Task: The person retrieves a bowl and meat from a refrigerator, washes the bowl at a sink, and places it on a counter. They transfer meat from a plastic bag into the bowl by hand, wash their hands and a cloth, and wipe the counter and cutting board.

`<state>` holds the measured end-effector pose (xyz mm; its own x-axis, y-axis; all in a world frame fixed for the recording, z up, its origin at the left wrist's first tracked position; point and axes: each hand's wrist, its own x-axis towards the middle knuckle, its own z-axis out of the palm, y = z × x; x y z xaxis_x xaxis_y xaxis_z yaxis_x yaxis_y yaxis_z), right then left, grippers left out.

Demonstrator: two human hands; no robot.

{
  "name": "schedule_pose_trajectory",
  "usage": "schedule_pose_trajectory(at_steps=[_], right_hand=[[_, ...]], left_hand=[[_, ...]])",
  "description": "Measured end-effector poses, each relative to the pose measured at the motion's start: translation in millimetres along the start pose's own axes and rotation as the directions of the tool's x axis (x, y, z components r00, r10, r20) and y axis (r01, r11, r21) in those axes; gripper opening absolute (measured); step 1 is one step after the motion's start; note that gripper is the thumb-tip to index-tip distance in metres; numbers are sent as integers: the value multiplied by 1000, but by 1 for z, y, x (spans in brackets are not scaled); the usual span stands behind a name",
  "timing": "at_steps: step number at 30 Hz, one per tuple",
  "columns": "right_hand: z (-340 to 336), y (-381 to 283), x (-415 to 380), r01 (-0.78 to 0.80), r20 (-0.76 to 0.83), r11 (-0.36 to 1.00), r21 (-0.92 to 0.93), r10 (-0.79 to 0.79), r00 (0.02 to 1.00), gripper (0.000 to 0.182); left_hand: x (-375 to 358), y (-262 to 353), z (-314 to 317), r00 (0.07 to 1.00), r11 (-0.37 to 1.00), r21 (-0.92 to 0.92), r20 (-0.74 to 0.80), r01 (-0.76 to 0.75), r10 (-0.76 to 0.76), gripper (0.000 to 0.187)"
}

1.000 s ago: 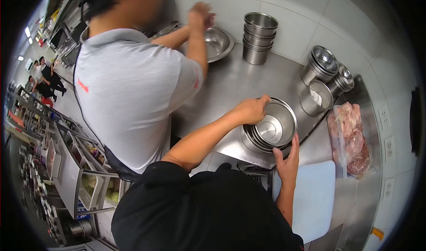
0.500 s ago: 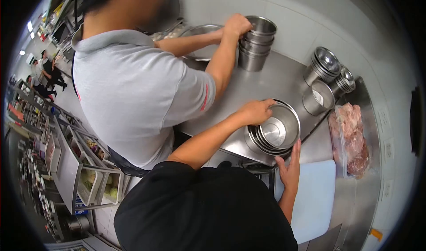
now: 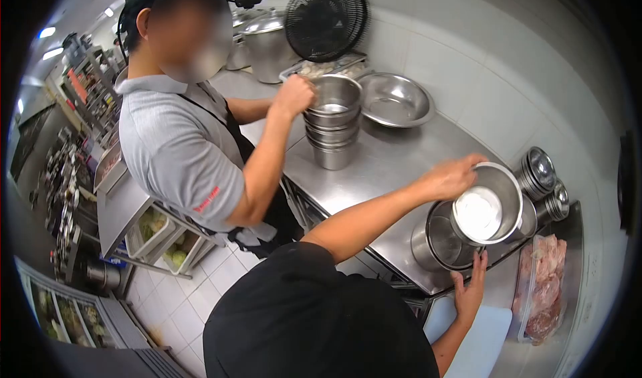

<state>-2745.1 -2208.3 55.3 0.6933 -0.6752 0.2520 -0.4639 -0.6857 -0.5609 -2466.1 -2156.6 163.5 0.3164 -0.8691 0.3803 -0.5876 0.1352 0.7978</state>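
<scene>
Pinching the small pot [image 3: 493, 201] by its rim in my left hand [image 3: 450, 179] over the wide pot [image 3: 441, 241], I should avoid scraping; my right hand [image 3: 470, 291], spread just beside, can steady.

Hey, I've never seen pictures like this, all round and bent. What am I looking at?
No machine here: a person in black works bare-handed. Every picture comes from one camera on that person's head, looking forward and down.

The left hand grips the rim of a metal pot at the mouth of a larger pot on the steel counter. The right hand is open close by; whether it touches either pot is hard to tell.

The counter also holds a stack of pots and a wide bowl. To the right are a pale blue board and what looks like raw meat. The person in grey is a co-worker.
</scene>
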Motion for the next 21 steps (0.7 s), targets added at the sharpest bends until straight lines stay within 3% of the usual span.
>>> schedule_pose_trajectory(at_steps=[1,3,5,7,8,9,11,15,17,19,21], right_hand=[[1,1,3,22,-20,1000,-6,-22,1000,66],[2,4,8,52,-63,998,-26,-53,997,63],[-2,9,11,65,-30,998,-15,-66,997,59],[-10,22,18,38,31,999,12,-38,999,58],[-13,26,24,36,26,998,-52,-34,999,57],[-12,25,33,13,-42,997,-75,-16,999,58],[-9,24,52,-36,-184,992,-119,13,983,59],[10,40,99,-255,-66,963,-82,250,966,61],[17,39,121,-371,15,920,-129,375,927,60],[23,64,139,-318,28,946,-64,321,947,52],[31,69,155,-284,25,957,-57,285,958,48]], left_hand=[[3,1,-8,996,1000,-2,-78,-31,31,48],[3,27,-40,969,973,11,-96,231,-228,47],[17,-15,-42,937,985,42,-318,165,-143,47],[23,-46,-54,920,985,-76,-352,157,-174,47],[15,-43,-61,900,968,-88,-355,236,-252,47],[8,-40,-67,873,944,-99,-359,316,-330,48],[10,-85,-68,855,936,-24,-400,350,-330,49],[2,-113,-68,792,832,-13,-298,555,-533,53],[3,-145,-54,792,834,-25,-299,552,-533,53],[0,-160,-40,750,820,-201,-332,536,-572,57],[-1,-167,-31,723,816,-128,-403,563,-562,64]])
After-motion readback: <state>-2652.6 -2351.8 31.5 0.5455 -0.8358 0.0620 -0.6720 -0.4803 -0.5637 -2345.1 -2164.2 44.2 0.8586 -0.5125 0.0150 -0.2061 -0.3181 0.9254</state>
